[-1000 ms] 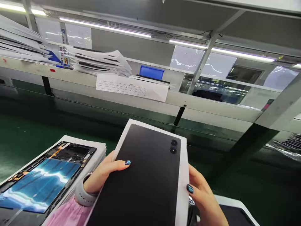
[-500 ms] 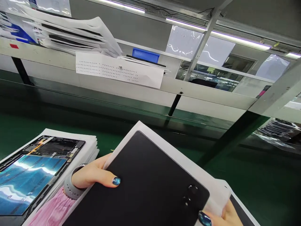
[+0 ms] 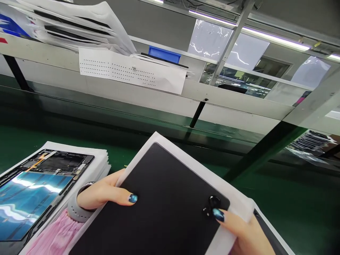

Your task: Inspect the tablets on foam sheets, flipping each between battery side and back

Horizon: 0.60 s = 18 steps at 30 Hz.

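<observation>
Between my two hands is a black tablet back cover (image 3: pixel 164 198) with a camera bump near its right corner, lying on a white paper sheet (image 3: pixel 183 150). My left hand (image 3: pixel 106 193) grips the left edge, thumb flat on the black surface and fingers hidden underneath. At the right corner my right hand (image 3: pixel 241 226) is closed on cover and paper, its thumb beside the camera bump. To the left, an opened tablet (image 3: pixel 34 198) with a blue film-covered inside rests on a stack of white sheets (image 3: pixel 102 159). Part of another dark panel (image 3: pixel 271 233) on white shows behind my right hand.
A shelf rail (image 3: pixel 233 95) crosses the back, bearing piled white sheets with dark panels (image 3: pixel 77 24), a blue bin (image 3: pixel 164 54) and a hanging printed paper (image 3: pixel 132 71). A slanted post (image 3: pixel 302 102) stands at right. The work surface (image 3: pixel 127 138) is green.
My right thumb has moved up and left from the cover's edge onto its face beside the camera bump. My left hand keeps its hold. The view has tilted slightly down.
</observation>
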### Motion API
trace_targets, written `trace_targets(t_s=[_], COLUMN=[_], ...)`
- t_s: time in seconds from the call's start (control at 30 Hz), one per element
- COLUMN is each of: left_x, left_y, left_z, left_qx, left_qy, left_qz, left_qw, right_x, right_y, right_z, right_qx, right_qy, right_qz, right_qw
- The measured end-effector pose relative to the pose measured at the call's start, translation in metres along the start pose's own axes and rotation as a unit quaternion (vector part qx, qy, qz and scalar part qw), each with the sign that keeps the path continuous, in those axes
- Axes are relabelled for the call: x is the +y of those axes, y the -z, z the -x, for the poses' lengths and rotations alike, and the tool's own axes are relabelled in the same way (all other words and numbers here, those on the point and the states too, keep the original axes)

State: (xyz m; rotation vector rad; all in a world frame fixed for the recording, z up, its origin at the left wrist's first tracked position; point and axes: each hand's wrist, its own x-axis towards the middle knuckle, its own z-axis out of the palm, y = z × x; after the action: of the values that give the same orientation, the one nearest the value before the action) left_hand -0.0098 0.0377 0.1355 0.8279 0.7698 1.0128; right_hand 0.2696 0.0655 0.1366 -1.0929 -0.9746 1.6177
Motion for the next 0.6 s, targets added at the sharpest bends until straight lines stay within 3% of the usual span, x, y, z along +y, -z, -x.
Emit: trace_targets(t_s=[0.17,0.27,0.37,0.5,0.6], left_x=[-0.001,-0.001,-0.002,0.000,0.003], left_y=[-0.004,-0.005,-0.006,-0.008,-0.011], left_z=[-0.002,-0.004,-0.005,-0.001,0.002], left_qx=[0.054,0.058,0.061,0.091,0.070], left_qy=[-0.020,-0.032,-0.029,-0.010,0.013], left_qz=[0.005,0.012,0.010,0.027,0.054], left_qw=[0.998,0.998,0.998,0.995,0.996], right_x=[0.000,0.002,0.003,0.004,0.006], right_y=[-0.010,-0.009,-0.003,0.018,0.032], right_z=[-0.015,-0.028,-0.043,-0.049,-0.044], right_qx=[-0.052,-0.052,-0.015,0.001,-0.003], right_qy=[-0.044,0.049,0.162,0.188,0.194], right_qz=[-0.033,0.022,0.118,0.155,0.177], right_qw=[0.997,0.997,0.980,0.970,0.965])
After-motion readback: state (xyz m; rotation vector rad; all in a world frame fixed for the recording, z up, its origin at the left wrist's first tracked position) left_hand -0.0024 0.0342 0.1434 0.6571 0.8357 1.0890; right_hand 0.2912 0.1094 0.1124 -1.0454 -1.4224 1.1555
